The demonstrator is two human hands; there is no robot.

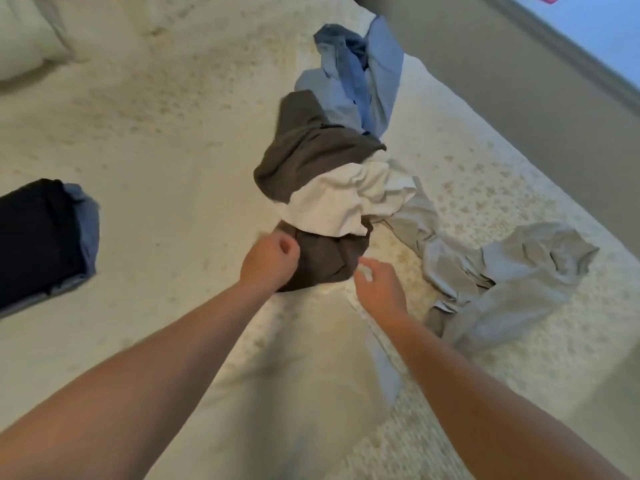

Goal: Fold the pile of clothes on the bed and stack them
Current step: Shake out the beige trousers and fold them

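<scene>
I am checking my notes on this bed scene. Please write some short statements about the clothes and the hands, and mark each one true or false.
1. The left hand grips the dark brown garment. True.
2. The white garment lies on the pillow. False: it sits in the pile, on the brown garment.
3. A folded dark stack lies to the left of the pile. True.
4. The right hand holds the blue shirt. False: that shirt lies at the pile's far end, untouched.
</scene>
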